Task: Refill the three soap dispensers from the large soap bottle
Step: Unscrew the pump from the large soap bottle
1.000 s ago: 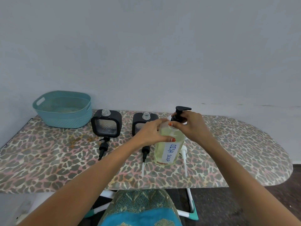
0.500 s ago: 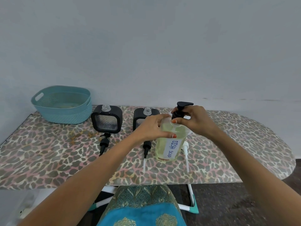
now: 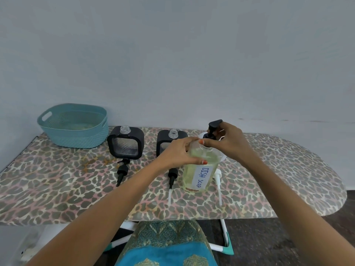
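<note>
Unscrewing the black pump [image 3: 214,125] from the large soap bottle [image 3: 199,173] looks to be the step in hand, judging by the grips. The left hand [image 3: 180,152] wraps round the bottle's shoulder, fingers curled over its near side. The right hand [image 3: 228,143] pinches the pump's collar at the neck between thumb and fingertips.

To do it well, the left hand should hold the bottle firm on the ironing board [image 3: 57,189] while the right turns only the collar. Once the thread lets go, the pump wants lifting straight up and slowly, since its dip tube will likely come out coated and dripping.

The bottle stands near the board's middle, labelled DISH SOAP, and holds pale yellow-green liquid up to about its shoulder. Two black-framed dispensers stand farther back to its left, the left dispenser [image 3: 125,144] and the middle dispenser [image 3: 163,139], both upright with bare open necks. Through the left one's clear window no liquid shows, so it seems empty.

Each has a pump lying just in front of it: the left black pump [image 3: 122,170] and the middle black pump [image 3: 172,174]. A white shape [image 3: 202,134] behind the bottle, mostly hidden, may be the third dispenser, and a white pump [image 3: 218,179] lies just right of the bottle. The teal basket [image 3: 75,139] at far left holds something pale that I cannot make out.
</note>
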{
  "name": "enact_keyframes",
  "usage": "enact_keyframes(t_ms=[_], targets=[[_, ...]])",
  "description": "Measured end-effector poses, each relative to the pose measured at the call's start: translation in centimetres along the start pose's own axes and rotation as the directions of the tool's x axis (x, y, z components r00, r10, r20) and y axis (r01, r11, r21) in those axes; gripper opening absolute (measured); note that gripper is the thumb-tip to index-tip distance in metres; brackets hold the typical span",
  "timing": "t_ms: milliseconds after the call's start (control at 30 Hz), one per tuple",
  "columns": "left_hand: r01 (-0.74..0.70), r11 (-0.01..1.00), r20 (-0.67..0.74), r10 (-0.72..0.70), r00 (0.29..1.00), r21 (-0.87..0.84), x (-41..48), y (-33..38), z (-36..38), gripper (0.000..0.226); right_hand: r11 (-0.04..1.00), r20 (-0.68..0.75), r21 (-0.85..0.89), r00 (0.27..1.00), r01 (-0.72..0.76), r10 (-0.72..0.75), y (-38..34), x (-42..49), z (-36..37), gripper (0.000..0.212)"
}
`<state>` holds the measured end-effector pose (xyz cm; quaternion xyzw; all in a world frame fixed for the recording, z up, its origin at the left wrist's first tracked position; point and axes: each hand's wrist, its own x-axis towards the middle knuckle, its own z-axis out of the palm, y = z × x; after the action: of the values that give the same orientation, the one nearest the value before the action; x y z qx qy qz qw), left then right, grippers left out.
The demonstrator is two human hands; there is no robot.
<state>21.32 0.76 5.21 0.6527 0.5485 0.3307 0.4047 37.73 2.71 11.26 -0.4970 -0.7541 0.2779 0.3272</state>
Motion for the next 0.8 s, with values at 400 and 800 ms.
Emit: enact_keyframes(t_ms=[400,800], targets=[[0.005,1.0,0.007,-0.004,1.0,-0.022,-0.1,0.1,0.0,0.08,0.967,0.052,0.255,0.999,-0.028,0.015,0.2,-1.2,0.5,0.033],[0.007,0.999,0.009,-0.006,1.0,-0.038,-0.3,0.2,0.0,0.097,0.966,0.004,0.257,1.0,-0.014,0.013,0.7,-1.2,0.6,0.037]])
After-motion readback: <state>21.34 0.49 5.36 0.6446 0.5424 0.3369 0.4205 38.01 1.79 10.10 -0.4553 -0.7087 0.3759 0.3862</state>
